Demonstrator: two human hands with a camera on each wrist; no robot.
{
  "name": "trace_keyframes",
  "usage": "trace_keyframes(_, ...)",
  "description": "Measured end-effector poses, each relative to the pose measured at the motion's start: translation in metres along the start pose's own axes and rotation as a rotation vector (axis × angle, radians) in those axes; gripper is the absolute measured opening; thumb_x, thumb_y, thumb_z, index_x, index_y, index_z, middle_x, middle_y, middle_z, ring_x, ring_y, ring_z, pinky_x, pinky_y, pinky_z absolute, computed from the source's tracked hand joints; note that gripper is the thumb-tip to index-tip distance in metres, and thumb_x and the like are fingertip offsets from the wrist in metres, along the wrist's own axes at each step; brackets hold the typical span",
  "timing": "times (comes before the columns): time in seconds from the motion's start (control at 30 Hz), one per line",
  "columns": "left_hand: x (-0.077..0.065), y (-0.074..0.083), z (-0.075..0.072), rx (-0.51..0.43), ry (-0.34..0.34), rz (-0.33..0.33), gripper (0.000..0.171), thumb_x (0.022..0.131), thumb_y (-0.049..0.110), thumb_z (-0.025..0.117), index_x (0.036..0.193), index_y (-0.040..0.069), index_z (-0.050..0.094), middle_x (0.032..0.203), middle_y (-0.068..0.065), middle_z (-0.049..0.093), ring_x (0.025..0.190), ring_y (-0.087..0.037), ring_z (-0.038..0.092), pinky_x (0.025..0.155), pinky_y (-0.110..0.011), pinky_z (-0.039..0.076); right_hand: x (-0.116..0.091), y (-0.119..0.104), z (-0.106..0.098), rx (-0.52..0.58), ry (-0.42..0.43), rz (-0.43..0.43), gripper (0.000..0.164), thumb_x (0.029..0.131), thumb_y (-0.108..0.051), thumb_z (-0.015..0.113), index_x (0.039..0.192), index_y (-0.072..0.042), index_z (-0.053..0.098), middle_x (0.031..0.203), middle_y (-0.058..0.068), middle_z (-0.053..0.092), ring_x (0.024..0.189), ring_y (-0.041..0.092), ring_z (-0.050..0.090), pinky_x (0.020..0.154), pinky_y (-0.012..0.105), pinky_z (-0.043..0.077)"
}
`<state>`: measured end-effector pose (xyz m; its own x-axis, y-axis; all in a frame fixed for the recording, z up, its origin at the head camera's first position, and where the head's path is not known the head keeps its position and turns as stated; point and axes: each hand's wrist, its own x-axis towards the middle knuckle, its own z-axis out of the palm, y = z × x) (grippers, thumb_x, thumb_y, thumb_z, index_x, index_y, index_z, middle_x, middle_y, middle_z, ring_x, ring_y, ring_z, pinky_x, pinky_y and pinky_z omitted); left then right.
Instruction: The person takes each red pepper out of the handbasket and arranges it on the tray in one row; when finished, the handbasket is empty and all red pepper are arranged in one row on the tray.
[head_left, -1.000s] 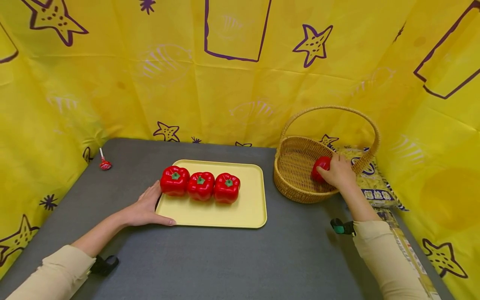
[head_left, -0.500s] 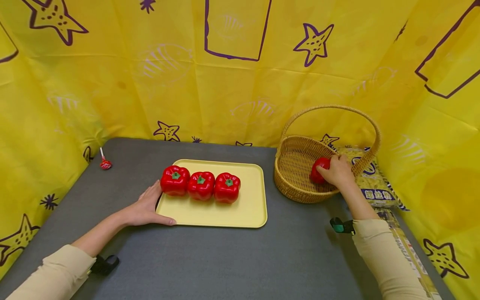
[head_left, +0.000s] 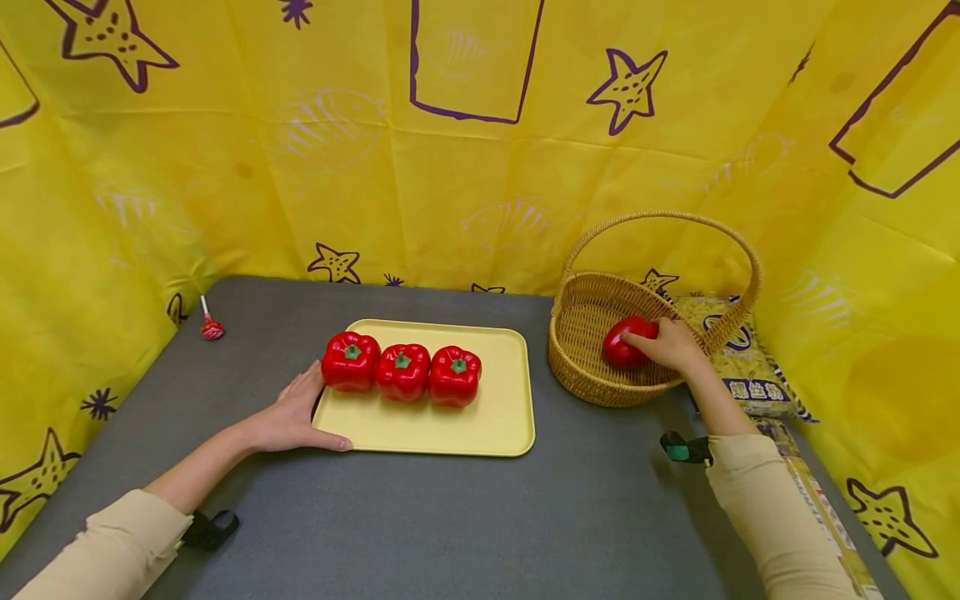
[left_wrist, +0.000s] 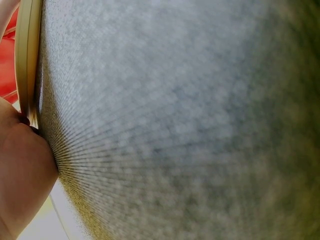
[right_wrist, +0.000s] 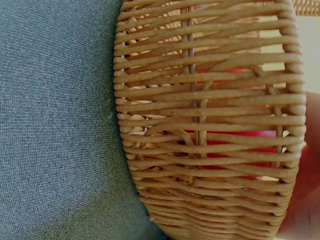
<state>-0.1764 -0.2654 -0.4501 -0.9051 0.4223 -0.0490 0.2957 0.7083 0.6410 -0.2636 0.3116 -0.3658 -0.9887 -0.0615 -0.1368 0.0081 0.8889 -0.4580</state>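
Observation:
My right hand [head_left: 677, 346] reaches into the wicker basket [head_left: 581, 379] and grips a red bell pepper [head_left: 622, 343], thumb on its near side; its stem is out of sight. Red patches of that pepper show through the basket weave [right_wrist: 195, 115] in the right wrist view. At the left end of the pale yellow tray [head_left: 504, 396], my left hand [head_left: 288, 419] rests against the corner, thumb along the front edge and fingers along the left side. Three red bell peppers with green stems, a left one [head_left: 350, 362], a middle one [head_left: 402, 373] and a right one [head_left: 454, 377], stand in a row on the tray.
The basket's tall handle [head_left: 660, 214] arches above the right hand. Yellow food packets [head_left: 750, 367] lie right of the basket, partly behind the right arm. A red lollipop [head_left: 212, 328] lies at the far left of the grey table [head_left: 450, 525]. Yellow printed cloth [head_left: 465, 183] surrounds the table.
The right hand has shifted slightly left inside the basket, and the gripped bell pepper has moved left with it, now showing more of its side. Left hand and tray stay put.

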Motion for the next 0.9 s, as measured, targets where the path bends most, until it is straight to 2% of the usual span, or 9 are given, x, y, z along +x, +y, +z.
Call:
trace_keyframes(0.2,-0.0002,-0.0004,0.0003,0.001,-0.001,-0.002,0.121,0.069,0.05,0.083,0.154,0.005,0.01,0.157,-0.027,0.009,0.143,-0.05,-0.003,0.107,-0.071,0.002,0.0006,0.0015,-0.0031,0.065,-0.158,0.09,0.092,0.095,-0.053,0.049,0.139,0.022,0.02,0.134,0.043,0.034,0.122,0.055,0.038,0.098,0.06,0.038)
trace_keyframes(0.43,0.0006,-0.0006,0.0,0.007,-0.003,-0.01,0.121,0.069,0.05,0.083,0.154,0.004,0.01,0.157,-0.028,0.009,0.143,-0.049,-0.003,0.107,-0.071,0.002,0.0028,-0.0002,-0.0031,0.135,-0.217,0.108,0.093,0.095,-0.054,0.051,0.138,0.022,0.017,0.135,0.043,0.031,0.124,0.054,0.035,0.101,0.06,0.037)
trace_keyframes(0.9,0.0002,-0.0005,0.0,0.004,0.003,0.0,0.121,0.069,0.049,0.083,0.154,0.005,0.01,0.157,-0.027,0.009,0.142,-0.05,-0.002,0.106,-0.072,0.002,0.0025,-0.0017,0.0052,0.079,-0.103,0.073,0.102,0.088,-0.056,0.061,0.143,0.018,0.018,0.136,0.042,0.035,0.123,0.054,0.04,0.098,0.06,0.04)
